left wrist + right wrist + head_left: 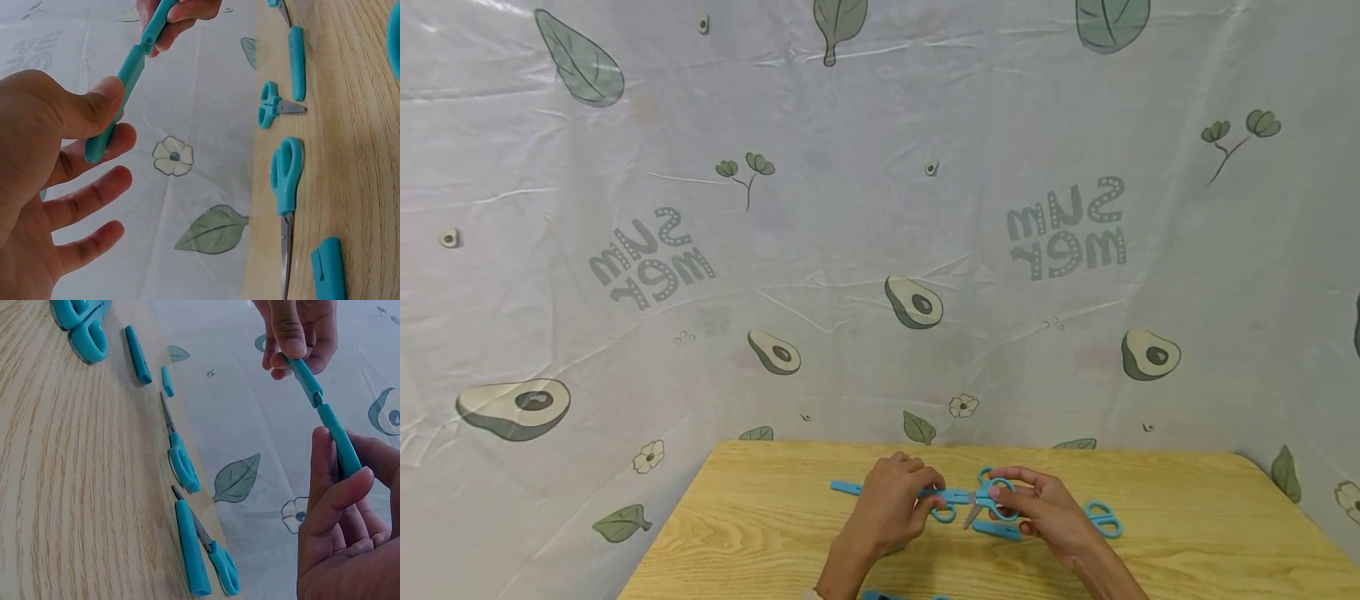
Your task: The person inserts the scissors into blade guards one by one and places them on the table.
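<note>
Out in front, above the table, my left hand (891, 504) pinches a narrow blue blade cover (130, 67) between thumb and forefinger; its other fingers are spread. My right hand (1048, 508) grips the blue handles of a pair of scissors (339, 440). The two items stand end to end. A short bit of metal blade shows where the scissors enter the cover's mouth; the rest of the blade is hidden inside. Beneath the hands lie small scissors (290, 109) with bare blades, and longer scissors (289, 184), also uncovered.
A loose blue cover (996, 531) lies on the wooden table (760, 517) below the right hand. More scissors (1105, 518) rest to its right. Another cover (844, 487) is left of the left hand. A patterned sheet (850, 208) hangs behind the table.
</note>
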`<action>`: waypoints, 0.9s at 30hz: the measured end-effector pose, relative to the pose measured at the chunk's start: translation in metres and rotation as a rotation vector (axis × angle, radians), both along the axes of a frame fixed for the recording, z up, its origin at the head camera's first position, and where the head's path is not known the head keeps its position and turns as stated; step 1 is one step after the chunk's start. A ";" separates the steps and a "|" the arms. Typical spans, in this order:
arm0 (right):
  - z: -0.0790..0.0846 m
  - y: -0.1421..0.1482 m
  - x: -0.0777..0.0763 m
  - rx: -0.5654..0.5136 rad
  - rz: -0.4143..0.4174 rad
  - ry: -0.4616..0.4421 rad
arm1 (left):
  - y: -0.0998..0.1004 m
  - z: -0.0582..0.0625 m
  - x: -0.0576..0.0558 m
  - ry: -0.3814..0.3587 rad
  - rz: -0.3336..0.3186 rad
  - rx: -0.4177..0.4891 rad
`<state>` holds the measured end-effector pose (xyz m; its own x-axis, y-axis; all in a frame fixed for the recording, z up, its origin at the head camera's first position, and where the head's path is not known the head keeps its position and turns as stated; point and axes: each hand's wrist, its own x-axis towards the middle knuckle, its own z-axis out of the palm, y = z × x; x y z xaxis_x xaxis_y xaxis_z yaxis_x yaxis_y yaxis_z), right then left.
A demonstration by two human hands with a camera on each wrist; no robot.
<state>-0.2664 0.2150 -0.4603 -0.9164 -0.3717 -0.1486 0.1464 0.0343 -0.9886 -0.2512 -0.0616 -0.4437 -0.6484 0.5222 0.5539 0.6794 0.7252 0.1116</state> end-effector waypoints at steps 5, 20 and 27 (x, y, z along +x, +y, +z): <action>-0.001 -0.001 0.000 -0.012 -0.003 -0.001 | 0.002 -0.001 -0.001 0.010 0.012 -0.004; -0.006 -0.004 -0.003 0.003 -0.025 -0.003 | 0.007 -0.005 -0.002 0.070 0.033 -0.037; -0.007 -0.005 -0.003 0.008 -0.032 0.004 | 0.009 -0.005 -0.001 0.066 0.046 -0.052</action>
<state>-0.2696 0.2100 -0.4676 -0.9285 -0.3407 -0.1477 0.1435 0.0378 -0.9889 -0.2525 -0.0525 -0.4488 -0.6350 0.5224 0.5691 0.6502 0.7592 0.0286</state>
